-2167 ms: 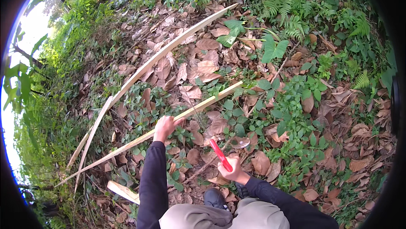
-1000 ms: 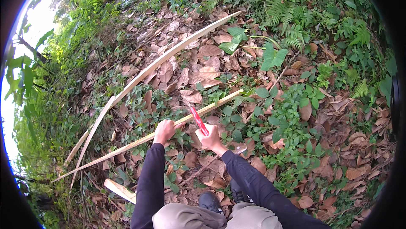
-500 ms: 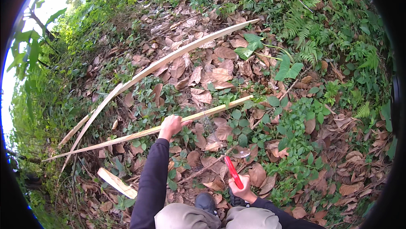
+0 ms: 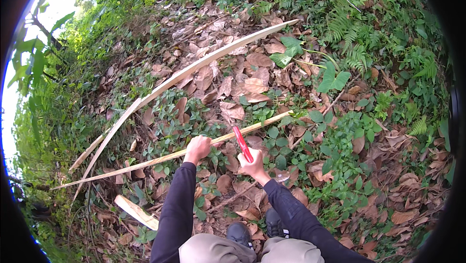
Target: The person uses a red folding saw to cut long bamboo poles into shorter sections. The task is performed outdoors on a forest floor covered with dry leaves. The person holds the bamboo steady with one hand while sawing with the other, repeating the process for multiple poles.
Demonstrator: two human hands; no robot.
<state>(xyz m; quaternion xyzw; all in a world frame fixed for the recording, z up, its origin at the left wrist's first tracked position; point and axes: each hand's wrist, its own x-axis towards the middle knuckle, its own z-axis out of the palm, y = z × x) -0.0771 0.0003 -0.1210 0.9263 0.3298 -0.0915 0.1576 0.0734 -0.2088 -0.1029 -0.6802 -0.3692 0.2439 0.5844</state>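
A long, narrow strip of pale wood [image 4: 145, 163] lies slantwise over the leaves in front of me. My left hand [image 4: 197, 149] is closed around it near its middle. To the right of that grip, my right hand [image 4: 253, 162] is wrapped round the red handle of a hand saw [image 4: 242, 142]. The handle's upper end is over the strip, pointing away from me. Its thin blade is hard to make out against the leaves.
Beyond the strip lies a longer pale wooden plank [image 4: 208, 58], with another board [image 4: 104, 143] by its left end. A short split wood piece [image 4: 136, 211] rests left of my forearm. Dry brown leaves, low green plants and ferns [image 4: 357, 59] cover the ground around my shoes [image 4: 239, 234].
My right hand has pushed the saw away from me and a little left, bringing its handle up to the strip. The left hand keeps its hold, nearly still.
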